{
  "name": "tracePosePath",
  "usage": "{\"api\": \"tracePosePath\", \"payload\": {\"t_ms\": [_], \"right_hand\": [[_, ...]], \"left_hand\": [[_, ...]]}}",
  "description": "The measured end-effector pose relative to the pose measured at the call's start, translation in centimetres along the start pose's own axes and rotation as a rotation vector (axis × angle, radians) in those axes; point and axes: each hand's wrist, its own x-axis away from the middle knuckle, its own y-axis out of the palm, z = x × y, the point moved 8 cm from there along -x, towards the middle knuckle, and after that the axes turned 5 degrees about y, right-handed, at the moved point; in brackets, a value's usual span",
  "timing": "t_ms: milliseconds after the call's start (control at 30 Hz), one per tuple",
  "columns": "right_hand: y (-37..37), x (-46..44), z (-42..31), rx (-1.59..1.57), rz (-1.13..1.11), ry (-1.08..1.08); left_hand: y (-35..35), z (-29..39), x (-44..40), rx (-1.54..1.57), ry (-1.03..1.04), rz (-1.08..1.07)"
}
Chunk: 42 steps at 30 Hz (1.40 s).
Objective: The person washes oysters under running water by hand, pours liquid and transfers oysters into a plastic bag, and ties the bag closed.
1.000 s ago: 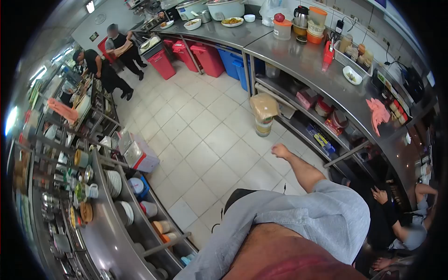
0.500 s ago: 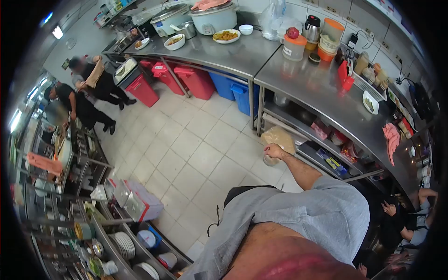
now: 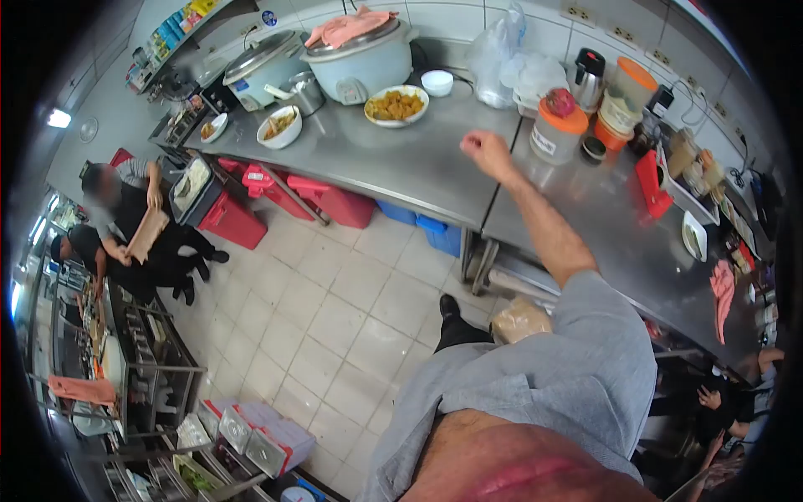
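Note:
My right hand [image 3: 488,153] hovers over the steel counter [image 3: 456,167], its fingers loosely curled and nothing visible in them. To its right stands a clear container with an orange lid [image 3: 562,125], topped by a dark pink round item [image 3: 560,102]. Left of the hand are a plate of yellow-orange food [image 3: 395,106], a small white bowl [image 3: 437,82] and a bowl of food [image 3: 279,128]. White plastic bags [image 3: 495,63] lie behind it, near the wall. My left hand is out of view.
Red bins [image 3: 335,199] and a blue bin [image 3: 439,234] sit under the counter. A brown bag [image 3: 520,321] is low by my side. Two people [image 3: 138,213] stand at the left, one holding a tan item. Another person's hand [image 3: 709,397] shows at the lower right.
My right hand has risen from low beside the brown bag to above the counter. The view has moved closer to the counter and the food dishes.

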Motion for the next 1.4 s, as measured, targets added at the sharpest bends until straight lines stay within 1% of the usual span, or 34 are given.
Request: {"api": "tracePosePath", "payload": {"t_ms": [33, 100, 133, 233, 267, 300, 333, 367, 400, 433, 500, 533, 567, 633, 667, 733, 833, 933, 967, 1000, 1067, 1100, 1167, 1200, 1267, 1300, 1367, 1400], "right_hand": [[-1.1, -4.5, 0.0, 0.032, 0.068, -0.007], [-4.6, -12.7, -0.3, 0.076, 0.280, -0.049], [-6.0, -17.1, 0.6, 0.124, 0.353, -0.052], [-11.7, -28.2, 4.3, 0.205, 0.603, -0.017], [-13.6, -31.3, 5.5, 0.277, 0.629, -0.035], [-15.3, -35.1, 8.0, 0.421, 0.730, -0.080], [-16.8, -37.8, 10.0, 0.491, 0.736, -0.051], [-17.2, -42.6, 13.6, 0.845, 0.563, 0.004], [-17.5, -46.9, 17.6, 1.324, 0.615, -0.165], [-17.6, -48.5, 18.6, 1.626, 0.510, -0.191], [-21.0, -56.1, 27.2, 1.688, 0.576, -0.301], [-22.5, -59.5, 30.9, 1.718, 0.612, -0.355], [-23.7, -60.9, 31.5, 1.626, 0.712, -0.576], [-23.5, -61.8, 30.5, 1.717, 0.492, -0.246], [-24.4, -60.8, 30.8, 1.645, 0.388, -0.103], [-24.4, -60.9, 30.5, 1.358, 0.278, 0.026], [-23.8, -61.8, 29.4, 1.072, 0.205, 0.091], [-23.6, -58.5, 25.7, 0.976, 0.269, 0.202], [-23.9, -57.5, 24.5, 0.926, 0.323, 0.278], [-24.7, -58.4, 25.5, 0.923, 0.328, 0.283], [-25.3, -63.2, 32.1, 1.138, 0.058, 0.251], [-25.6, -63.5, 32.8, 1.142, 0.060, 0.257], [-26.2, -63.3, 33.4, 0.922, 0.099, 0.429], [-26.4, -62.9, 32.7, 0.939, 0.100, 0.435], [-28.2, -59.7, 28.0, 0.804, 0.464, 0.489], [-28.1, -58.6, 26.2, 0.820, 0.470, 0.495], [-28.8, -55.8, 21.6, 0.864, 0.702, 0.449], [-28.1, -53.7, 18.7, 0.875, 0.699, 0.451]], "left_hand": [[0.4, -0.4, -0.5, 0.002, -0.036, -0.013], [1.0, -1.7, -0.8, 0.024, -0.136, -0.020], [0.8, -2.3, -0.5, 0.036, -0.190, -0.017], [0.0, -2.3, 0.1, 0.077, -0.309, 0.018], [-0.3, -2.1, 0.4, 0.099, -0.337, 0.036], [-0.6, -1.8, 0.7, 0.121, -0.345, 0.058], [-0.7, -1.8, 1.1, 0.145, -0.351, 0.087], [-0.9, -1.8, 1.7, 0.168, -0.340, 0.124], [-0.7, -2.0, 2.4, 0.190, -0.323, 0.164], [-0.8, -2.2, 2.2, 0.195, -0.278, 0.211], [-0.3, -0.7, 3.1, 0.219, -0.238, 0.338], [-0.2, 0.6, 3.5, 0.223, -0.260, 0.409], [-0.8, 2.4, 3.2, 0.229, -0.316, 0.484], [-2.1, 5.4, 2.8, 0.141, -0.387, 0.506], [-2.3, 5.5, 2.5, 0.147, -0.391, 0.532], [-2.5, 5.8, 3.0, 0.152, -0.410, 0.565], [-1.7, 6.4, 3.7, 0.147, -0.467, 0.547], [-0.3, 4.9, 4.7, 0.116, -0.543, 0.518], [0.1, 4.6, 5.1, 0.117, -0.553, 0.514], [0.7, 4.2, 5.4, 0.121, -0.563, 0.489], [0.8, 4.7, 5.8, 0.119, -0.570, 0.465], [1.0, 4.8, 6.2, 0.138, -0.585, 0.465], [1.0, 4.8, 6.6, 0.154, -0.599, 0.454], [0.8, 4.6, 6.9, 0.154, -0.595, 0.464], [0.3, 3.8, 7.2, 0.147, -0.573, 0.482], [0.0, 3.6, 7.3, 0.142, -0.572, 0.464], [-0.9, 3.7, 7.8, 0.123, -0.580, 0.507], [-1.1, 4.4, 8.3, 0.139, -0.581, 0.513]]}}
